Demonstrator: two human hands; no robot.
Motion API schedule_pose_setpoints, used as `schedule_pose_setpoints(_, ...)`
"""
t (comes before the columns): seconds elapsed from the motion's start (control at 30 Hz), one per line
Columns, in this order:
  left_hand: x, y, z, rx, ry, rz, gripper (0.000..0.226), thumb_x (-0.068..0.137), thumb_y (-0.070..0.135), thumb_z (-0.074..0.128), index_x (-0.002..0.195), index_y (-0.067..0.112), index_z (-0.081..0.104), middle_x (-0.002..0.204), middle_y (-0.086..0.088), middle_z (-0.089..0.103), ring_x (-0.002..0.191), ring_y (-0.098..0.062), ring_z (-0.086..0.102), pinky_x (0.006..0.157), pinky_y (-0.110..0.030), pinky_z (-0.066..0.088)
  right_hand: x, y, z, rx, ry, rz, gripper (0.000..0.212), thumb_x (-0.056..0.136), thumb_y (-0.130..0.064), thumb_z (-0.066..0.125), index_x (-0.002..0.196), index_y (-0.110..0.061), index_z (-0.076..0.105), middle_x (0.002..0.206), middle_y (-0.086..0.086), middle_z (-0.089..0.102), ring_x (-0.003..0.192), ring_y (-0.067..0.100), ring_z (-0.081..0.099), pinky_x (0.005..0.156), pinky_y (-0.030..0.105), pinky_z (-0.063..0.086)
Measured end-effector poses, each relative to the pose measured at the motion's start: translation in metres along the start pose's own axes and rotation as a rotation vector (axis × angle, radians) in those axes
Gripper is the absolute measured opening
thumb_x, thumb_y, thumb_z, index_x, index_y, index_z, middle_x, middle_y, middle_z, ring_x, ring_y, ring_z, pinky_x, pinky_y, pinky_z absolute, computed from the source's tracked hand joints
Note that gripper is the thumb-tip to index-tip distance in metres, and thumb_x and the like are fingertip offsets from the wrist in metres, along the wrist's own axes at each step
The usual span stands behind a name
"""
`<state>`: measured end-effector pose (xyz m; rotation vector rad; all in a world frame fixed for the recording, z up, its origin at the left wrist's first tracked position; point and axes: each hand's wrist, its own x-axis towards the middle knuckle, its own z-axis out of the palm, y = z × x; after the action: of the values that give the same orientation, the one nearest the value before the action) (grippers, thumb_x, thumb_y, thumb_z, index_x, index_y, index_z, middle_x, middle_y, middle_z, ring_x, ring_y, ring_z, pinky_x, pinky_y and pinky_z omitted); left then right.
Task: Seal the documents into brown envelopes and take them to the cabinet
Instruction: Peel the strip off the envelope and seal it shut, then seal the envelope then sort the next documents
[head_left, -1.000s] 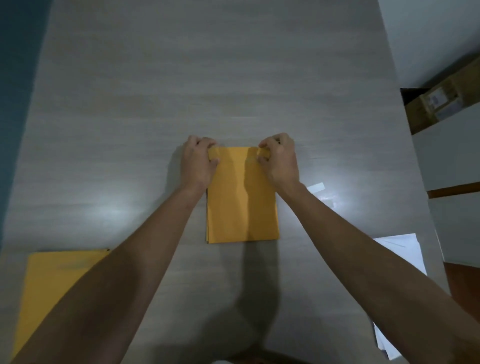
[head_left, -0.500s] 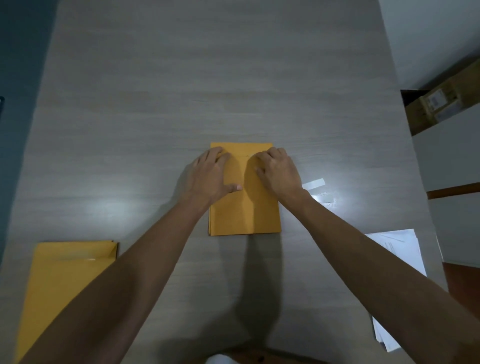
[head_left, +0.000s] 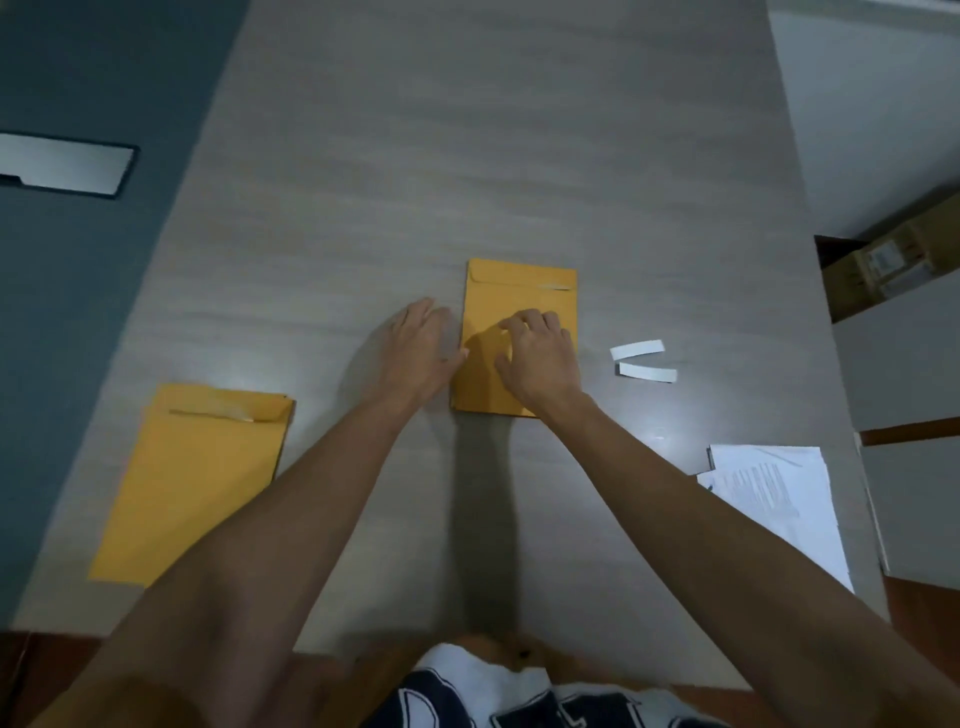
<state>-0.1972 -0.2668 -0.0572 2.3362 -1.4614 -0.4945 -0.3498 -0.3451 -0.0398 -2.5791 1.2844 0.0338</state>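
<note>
On the grey surface (head_left: 519, 156), mid-frame, an envelope (head_left: 519, 291) lies lengthwise away from the person; right hand (head_left: 540, 353) rests loosely curled on it, left hand (head_left: 423, 343) open at its left edge.

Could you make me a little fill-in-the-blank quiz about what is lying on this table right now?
1. The right hand rests on the middle envelope, whose flap is folded ____.
2. To the right of that envelope lie ____ white strips.
3. The left hand lies along the middle envelope's ____ edge.
4. The white printed papers lie near the table's ____ edge.

Missing words: down; two; left; right
</note>
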Motion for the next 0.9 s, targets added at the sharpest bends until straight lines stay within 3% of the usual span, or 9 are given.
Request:
schedule_pose_setpoints(0.23, -0.087, -0.077, -0.037, 0.062, 0.154, -0.187, 0.061, 0.087, 0.038, 0.064, 0.137, 0.006, 0.048, 0.147, -0.016, 0.041, 0.138, -0.031, 0.034, 0.111, -0.042, 0.029, -0.041, -0.08, 0.03, 0.027, -0.113, -0.127, 0.043, 0.093, -0.032, 0.054, 0.131, -0.011, 0.052, 0.133, 0.009, 0.05, 0.123, 0.032, 0.04, 0.097, 0.043, 0.038)
schedule_pose_setpoints(0.37, -0.139, -0.121, -0.052, 0.083, 0.322, -0.393, 0.054, 0.085, 0.036, 0.064, 0.128, 0.005, 0.053, 0.128, -0.018, 0.049, 0.121, -0.037, 0.045, 0.096, -0.047, 0.041, -0.06, -0.116, 0.047, 0.059, -0.141, -0.181, 0.045, 0.091, -0.034, 0.054, 0.13, -0.012, 0.053, 0.132, 0.007, 0.051, 0.124, 0.029, 0.04, 0.1, 0.041, 0.037)
schedule_pose_setpoints(0.43, -0.163, -0.144, -0.052, 0.082, 0.318, -0.528, 0.056, 0.088, 0.035, 0.059, 0.134, 0.004, 0.048, 0.137, -0.02, 0.044, 0.129, -0.036, 0.038, 0.103, -0.048, 0.036, -0.066, -0.128, 0.054, 0.056, -0.148, -0.193, 0.045, 0.091, -0.036, 0.053, 0.131, -0.014, 0.052, 0.132, 0.006, 0.052, 0.124, 0.028, 0.041, 0.103, 0.041, 0.037)
schedule_pose_setpoints(0.5, -0.183, -0.164, -0.045, 0.103, 0.215, -0.591, 0.06, 0.094, 0.037, 0.05, 0.145, 0.006, 0.037, 0.153, -0.019, 0.029, 0.143, -0.034, 0.022, 0.115, -0.047, 0.023, -0.072, -0.135, 0.059, 0.054, -0.161, -0.206, 0.046, 0.092, -0.036, 0.051, 0.133, -0.015, 0.051, 0.133, 0.006, 0.051, 0.124, 0.028, 0.041, 0.103, 0.041, 0.036)
schedule_pose_setpoints(0.63, -0.208, -0.169, -0.026, 0.127, 0.074, -0.492, 0.055, 0.099, 0.04, 0.041, 0.148, 0.016, 0.035, 0.161, -0.011, 0.017, 0.148, -0.03, 0.01, 0.119, -0.048, 0.015, -0.09, -0.128, 0.062, 0.14, -0.112, -0.201, 0.044, 0.093, -0.034, 0.053, 0.132, -0.016, 0.053, 0.133, 0.004, 0.054, 0.125, 0.025, 0.042, 0.104, 0.039, 0.035)
schedule_pose_setpoints(0.9, -0.23, -0.093, 0.016, 0.159, 0.035, -0.093, 0.046, 0.093, 0.04, 0.057, 0.131, 0.014, 0.057, 0.144, -0.016, 0.046, 0.138, -0.035, 0.036, 0.112, -0.049, 0.032, -0.149, -0.057, 0.063, 0.335, -0.039, -0.018, 0.045, 0.084, -0.036, 0.069, 0.123, -0.018, 0.059, 0.12, 0.002, 0.058, 0.113, 0.023, 0.047, 0.093, 0.04, 0.046)
